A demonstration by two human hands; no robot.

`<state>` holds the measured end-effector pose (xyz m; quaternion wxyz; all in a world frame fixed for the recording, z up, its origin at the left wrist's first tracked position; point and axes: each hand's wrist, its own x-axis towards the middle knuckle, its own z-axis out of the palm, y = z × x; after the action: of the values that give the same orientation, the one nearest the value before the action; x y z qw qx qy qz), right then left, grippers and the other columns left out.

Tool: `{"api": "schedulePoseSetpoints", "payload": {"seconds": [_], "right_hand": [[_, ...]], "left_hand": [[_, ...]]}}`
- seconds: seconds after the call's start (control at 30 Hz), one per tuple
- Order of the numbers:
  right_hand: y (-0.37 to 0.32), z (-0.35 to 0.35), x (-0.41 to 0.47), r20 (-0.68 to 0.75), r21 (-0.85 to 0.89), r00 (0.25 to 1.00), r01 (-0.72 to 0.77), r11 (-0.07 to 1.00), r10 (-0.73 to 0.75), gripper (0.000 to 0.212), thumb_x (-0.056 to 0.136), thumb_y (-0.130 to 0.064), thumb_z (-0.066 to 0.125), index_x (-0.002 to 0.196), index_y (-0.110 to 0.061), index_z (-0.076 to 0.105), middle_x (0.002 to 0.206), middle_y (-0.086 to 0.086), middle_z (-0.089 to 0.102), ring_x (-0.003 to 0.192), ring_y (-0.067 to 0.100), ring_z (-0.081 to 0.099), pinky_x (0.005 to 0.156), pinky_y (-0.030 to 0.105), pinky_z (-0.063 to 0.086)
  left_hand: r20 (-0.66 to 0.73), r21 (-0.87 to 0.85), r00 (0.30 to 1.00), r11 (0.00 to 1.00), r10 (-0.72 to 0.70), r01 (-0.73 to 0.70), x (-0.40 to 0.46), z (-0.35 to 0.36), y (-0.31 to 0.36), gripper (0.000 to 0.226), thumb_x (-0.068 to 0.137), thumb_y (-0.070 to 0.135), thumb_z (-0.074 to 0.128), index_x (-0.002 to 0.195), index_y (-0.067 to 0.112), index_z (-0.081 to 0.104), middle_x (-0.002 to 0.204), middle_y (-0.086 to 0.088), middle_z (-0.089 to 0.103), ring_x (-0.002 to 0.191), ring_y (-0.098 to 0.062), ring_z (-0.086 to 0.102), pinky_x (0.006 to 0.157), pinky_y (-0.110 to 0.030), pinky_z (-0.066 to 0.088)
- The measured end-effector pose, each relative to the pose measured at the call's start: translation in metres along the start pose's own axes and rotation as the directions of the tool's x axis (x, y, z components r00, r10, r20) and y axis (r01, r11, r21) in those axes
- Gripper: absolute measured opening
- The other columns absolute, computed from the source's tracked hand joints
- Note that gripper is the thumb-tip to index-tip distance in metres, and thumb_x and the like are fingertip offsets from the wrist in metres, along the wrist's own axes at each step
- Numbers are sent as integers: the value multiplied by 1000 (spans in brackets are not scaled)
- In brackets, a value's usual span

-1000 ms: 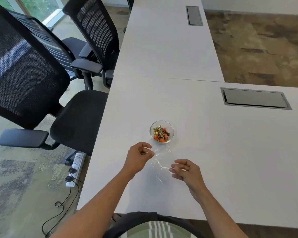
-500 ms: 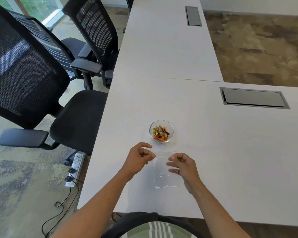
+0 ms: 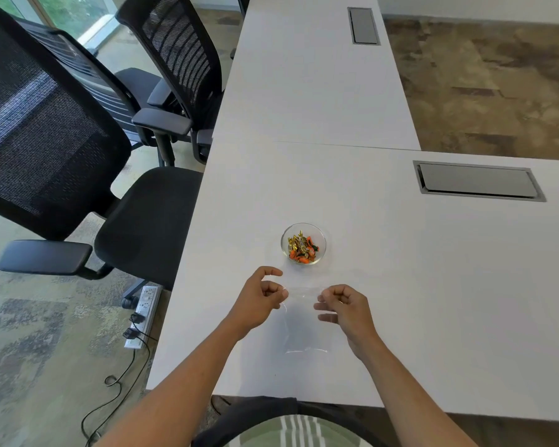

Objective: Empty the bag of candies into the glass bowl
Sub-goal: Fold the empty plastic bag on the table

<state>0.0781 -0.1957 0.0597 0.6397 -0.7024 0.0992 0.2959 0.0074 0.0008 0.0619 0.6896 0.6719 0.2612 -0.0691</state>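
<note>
The bowl is sitting on the white bench, just beyond the hands, and it is holding a heap of gold and orange candies. The bag is hanging clear and flat between the hands, and it is looking empty: no candy is showing through the film, though the plastic is hard to read against the pale top.

The left hand is pinching the bag's upper left corner between thumb and curled fingers. The right hand is pinching the upper right corner the same way, with its lower fingers spread loosely. Both are closed only at the fingertips, holding the top edge taut, while the bottom edge is resting on or just above the bench near the person.

Judging by this, the pouring is looking done and the step in hand is checking the bag. To do it well, the person should be keeping the mouth stretched wide, lifting it over the bowl and giving it a light shake with the opening downward, so any candy caught in a corner is falling into the glass and not onto the bench. A gentle grip matters, since thin film is crumpling easily and hiding a stray piece.
</note>
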Motion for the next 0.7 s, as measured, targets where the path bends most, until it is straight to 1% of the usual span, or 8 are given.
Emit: {"api": "schedulePoseSetpoints", "payload": {"seconds": [0.13,0.27,0.33,0.43,0.57,0.63,0.7], "right_hand": [[0,6,0,-65,-51,997,35,998,-38,13,95,-6,59,83,-8,65,78,8,72,70,16,75,56,26,57],[0,15,-2,-115,-9,992,45,999,-46,14,97,-8,58,84,-9,64,79,10,72,70,18,74,56,26,57],[-1,17,-3,-94,20,995,43,999,-41,13,96,-8,59,85,-9,65,79,8,71,69,16,74,58,29,58],[-4,17,-5,-22,67,1000,2,998,-1,11,95,-9,61,86,-8,68,81,7,73,73,20,75,61,33,59],[-7,14,-7,55,127,998,-28,992,21,10,94,-15,64,94,-8,71,91,6,78,81,26,76,63,33,60],[-7,16,-7,75,92,997,-21,996,14,9,92,-15,66,95,-8,72,96,8,78,84,26,76,67,34,60],[-7,20,-6,81,37,997,-11,999,8,5,91,-14,68,90,-11,72,96,10,78,85,25,76,71,36,61]], "left_hand": [[-2,-36,1000,999,1,-1,-1,3,1,31,89,11,70,115,22,57,80,-2,70,75,-11,66,76,-29,59],[-23,-110,1000,994,4,-6,-3,9,0,32,87,11,71,115,22,59,78,4,71,75,-10,66,72,-26,57],[-48,-131,999,991,3,-10,-4,13,0,30,86,8,71,111,22,62,76,6,71,76,-11,67,71,-26,57],[-94,-158,996,987,7,-22,-4,14,-2,26,86,3,69,104,21,65,73,7,71,75,-11,67,74,-31,59],[-99,-160,995,987,17,-33,-5,11,-1,26,81,3,70,99,22,65,74,1,70,75,-12,67,81,-34,57],[-80,-149,997,988,21,-32,-4,11,1,26,80,5,72,97,23,65,73,0,70,75,-14,67,84,-36,54],[-63,-141,998,989,25,-34,-4,13,2,24,79,7,72,95,24,65,73,0,70,76,-16,66,86,-41,53]]}}
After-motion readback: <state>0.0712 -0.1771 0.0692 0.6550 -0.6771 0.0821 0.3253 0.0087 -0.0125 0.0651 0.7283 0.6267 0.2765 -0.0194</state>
